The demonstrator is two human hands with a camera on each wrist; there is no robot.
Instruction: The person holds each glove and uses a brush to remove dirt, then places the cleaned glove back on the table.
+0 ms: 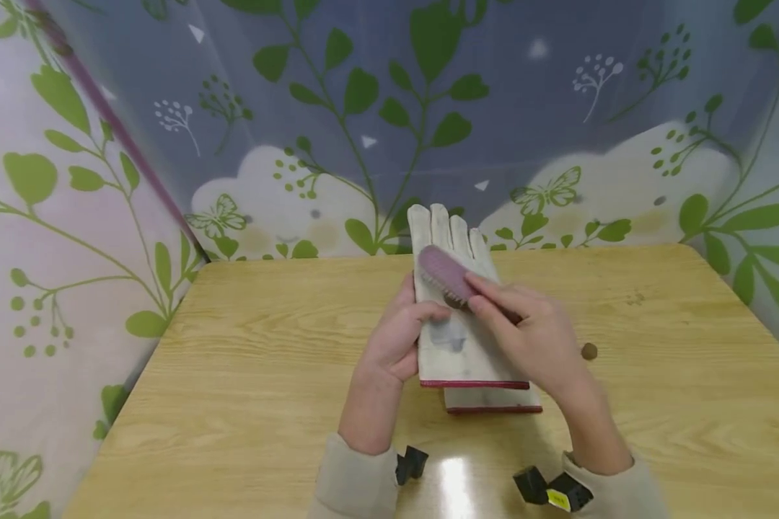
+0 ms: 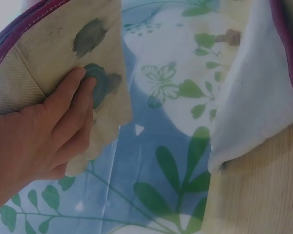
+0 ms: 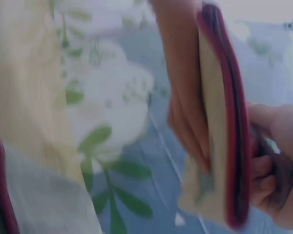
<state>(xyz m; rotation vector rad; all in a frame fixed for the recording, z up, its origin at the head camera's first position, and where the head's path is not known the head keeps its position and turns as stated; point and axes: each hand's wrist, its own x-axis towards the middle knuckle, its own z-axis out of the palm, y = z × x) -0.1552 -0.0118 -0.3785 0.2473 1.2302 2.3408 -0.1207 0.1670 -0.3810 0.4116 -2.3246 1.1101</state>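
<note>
My left hand (image 1: 392,339) grips a cream fabric glove (image 1: 474,364) with a red hem, held above the table with its fingers pointing away. Its thumb lies on the upper face near a grey stain (image 1: 448,336); the left wrist view shows the fingers against the underside, beside dark patches (image 2: 89,37). In my right hand (image 1: 542,335) is a purple brush (image 1: 443,271), bristles toward the glove's palm. A small brown spot or lump (image 1: 454,300) shows below the bristles; which it is, I cannot tell. A second glove (image 1: 493,398) lies beneath, mostly hidden.
A small brown ball (image 1: 589,351) sits on the wooden table (image 1: 266,375), right of my right hand. Leaf-patterned curtains (image 1: 363,144) stand behind the table and at both sides. Black devices (image 1: 412,465) are at both sleeve cuffs.
</note>
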